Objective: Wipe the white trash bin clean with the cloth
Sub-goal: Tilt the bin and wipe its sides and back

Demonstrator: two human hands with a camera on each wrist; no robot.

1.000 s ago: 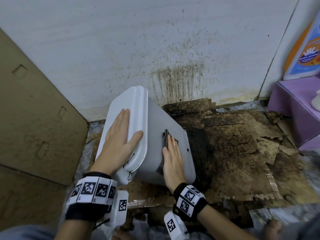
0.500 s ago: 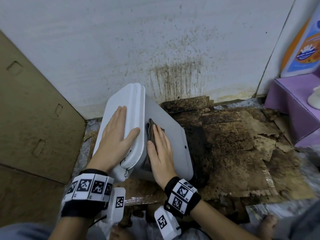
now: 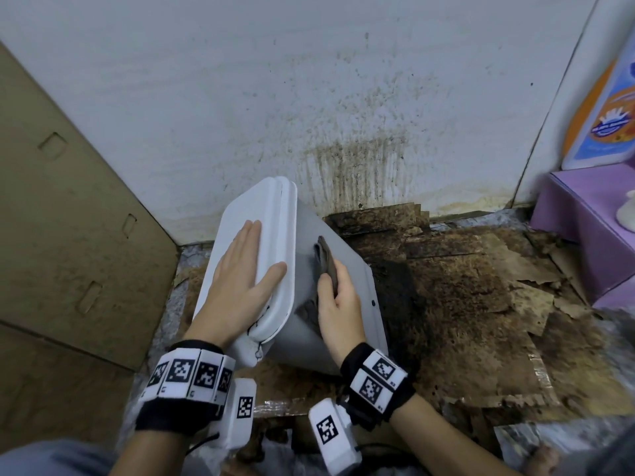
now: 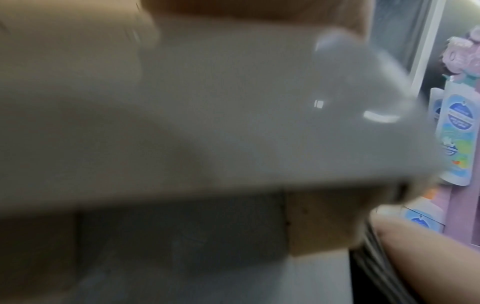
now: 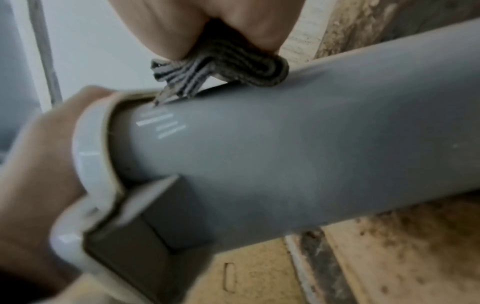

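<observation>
The white trash bin [image 3: 357,304] leans tilted on the floor with its lid [image 3: 271,214] facing left. My left hand [image 3: 240,280] lies flat on the lid, fingers straight. My right hand [image 3: 340,304] holds a bunched grey cloth [image 3: 324,259] against the bin's side, just right of the lid rim. In the right wrist view my fingers [image 5: 168,26] pinch the striped cloth [image 5: 233,67] onto the bin wall [image 5: 285,154]. The left wrist view is a blur of the lid [image 4: 207,123].
A stained white wall [image 3: 343,115] stands behind the bin. Brown cardboard [image 3: 68,235] leans at the left. Dirty, torn cardboard [image 3: 464,304] covers the floor to the right. A purple box [image 3: 591,228] with a bottle [image 3: 604,115] is at the far right.
My right hand slid the cloth left across the bin's side toward the lid rim, and its fingers now bunch the cloth. The left hand stayed flat on the lid.
</observation>
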